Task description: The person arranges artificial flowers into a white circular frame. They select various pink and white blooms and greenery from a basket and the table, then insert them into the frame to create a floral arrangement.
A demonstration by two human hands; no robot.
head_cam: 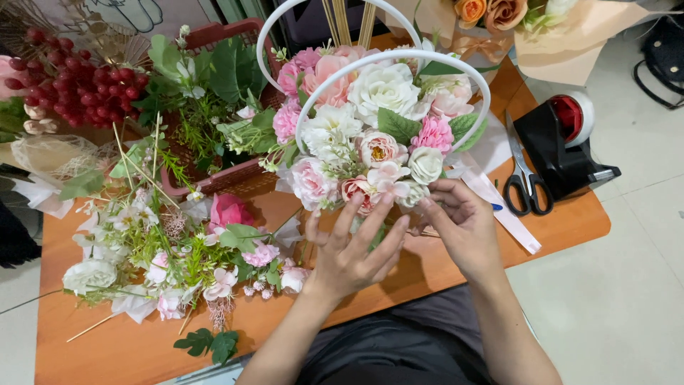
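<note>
Head view showed a dense arrangement of pink, white and peach artificial flowers (370,135) standing near the middle of the orange wooden surface (570,221), framed by two white wire hoop handles (399,57). It looked largely filled: blooms and green leaves covered the top with no bare gap visible, so the work seemed well along, at a stage of adjusting the front edge.

The left hand (354,249) was spread open, fingers fanned up against the lower front blooms and touching them rather than gripping. The right hand (459,221) was curled in at the lower right edge of the arrangement, fingertips pinched toward a small white bloom; whether it actually held a stem could not be told.

Plenty of material lay unused: a loose heap of white and pink flowers with greenery (164,264) to the left, a dark red woven basket of leaves (214,107) behind it, and red berry sprays (78,78). Black-handled scissors (526,182) and a black tape dispenser (563,150) rested to the right, near a pale pink ribbon strip (502,207).
</note>
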